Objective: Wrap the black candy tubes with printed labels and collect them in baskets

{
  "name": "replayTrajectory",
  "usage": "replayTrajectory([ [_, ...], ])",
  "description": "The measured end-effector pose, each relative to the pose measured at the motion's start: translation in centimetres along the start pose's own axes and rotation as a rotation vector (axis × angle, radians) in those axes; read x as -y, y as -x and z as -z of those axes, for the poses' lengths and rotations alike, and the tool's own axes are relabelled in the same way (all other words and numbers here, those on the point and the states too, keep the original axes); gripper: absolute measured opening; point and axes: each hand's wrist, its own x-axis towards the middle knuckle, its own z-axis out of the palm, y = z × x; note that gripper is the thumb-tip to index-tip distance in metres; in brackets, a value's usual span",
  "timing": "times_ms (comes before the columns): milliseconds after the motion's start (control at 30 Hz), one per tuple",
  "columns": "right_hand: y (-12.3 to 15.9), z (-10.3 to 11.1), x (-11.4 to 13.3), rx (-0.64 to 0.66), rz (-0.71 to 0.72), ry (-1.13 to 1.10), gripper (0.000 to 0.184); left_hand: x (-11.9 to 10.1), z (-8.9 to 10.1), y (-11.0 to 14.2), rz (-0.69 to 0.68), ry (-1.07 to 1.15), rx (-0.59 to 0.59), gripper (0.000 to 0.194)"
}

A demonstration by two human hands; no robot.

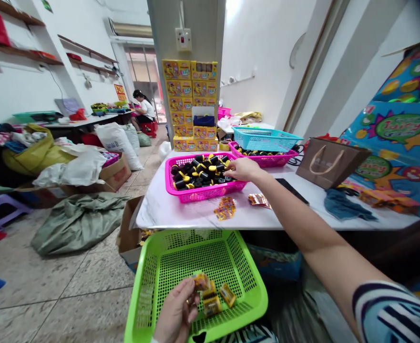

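Left hand (177, 305), pinched closed on 1 yellow wrapped tube (200, 281) above the green basket (181, 259), at 6 o'clock from the pink basket (195, 195), the green one's raised sides presumably keeping similar tubes (212, 306) from rolling away; right hand (244, 169), fingers bent among black-and-yellow tubes (202, 172) at the pink basket's 3 o'clock end, that basket seemingly set for easy reach, grip not tellable. Counter (181, 214): white, veined, with loose wrappers (226, 208) at 5 o'clock, stacked yellow boxes (181, 104) at 12 o'clock against a pillar (165, 43). Room: pale tiled floor (91, 276), 1 seated co-worker (145, 110) at 10 o'clock.
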Motion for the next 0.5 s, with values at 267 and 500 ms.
replayTrajectory([
  [267,-3.3,-2.2,-0.6,0.179,-0.015,-0.025,0.023,-1.8,-1.8,0.7,-0.043,0.052,0.026,0.027],
  [500,9.7,-2.9,2.6,-0.238,0.068,-0.92,0.048,-3.5,-2.1,-0.2,-0.059,0.115,0.008,0.023],
])
